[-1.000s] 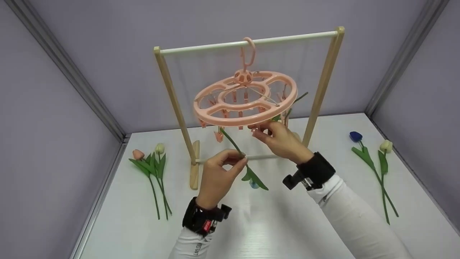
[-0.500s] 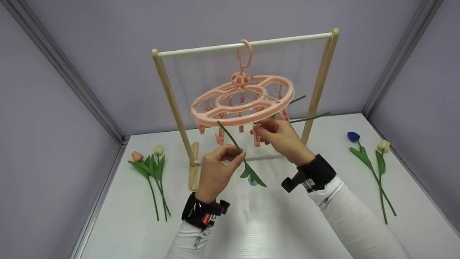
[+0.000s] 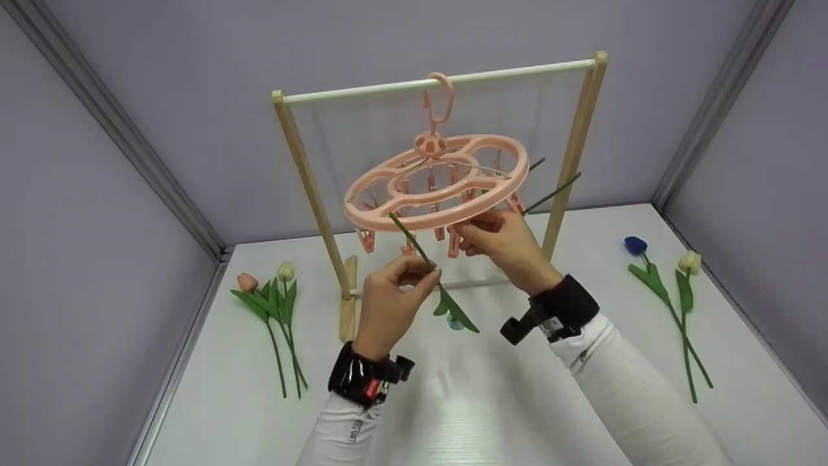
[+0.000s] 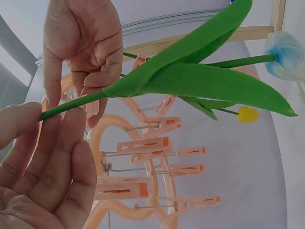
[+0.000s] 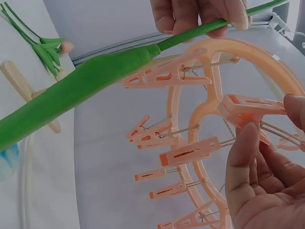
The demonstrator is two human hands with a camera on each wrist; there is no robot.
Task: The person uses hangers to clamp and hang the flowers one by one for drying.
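My left hand (image 3: 394,301) pinches the green stem of a tulip (image 3: 458,312) between thumb and fingers. Its pale blue and white bloom (image 4: 285,53) points down, and the bare stem end reaches the front rim of a pink round clip hanger (image 3: 446,217). Just right of it, my right hand (image 3: 511,246) pinches a pink clothespin (image 5: 248,106) by its upper end; the clothespin hangs from the hanger. Behind that hand, green stems (image 3: 553,193) stick out at the hanger's right side. A yellow tulip (image 4: 248,114) shows beyond the clips in the left wrist view.
The hanger hooks over the white bar (image 3: 517,72) of a wooden-sided rack (image 3: 311,194). Several clothespins (image 3: 366,241) dangle beneath its ring. Peach (image 3: 248,282) and cream (image 3: 285,270) tulips lie at left; blue (image 3: 635,246) and cream (image 3: 690,261) ones lie at right.
The right hand's fingers have shifted onto a front clothespin, which has come into view below the rim. The left hand has risen slightly with its tulip. Stems at the hanger's right have swung.
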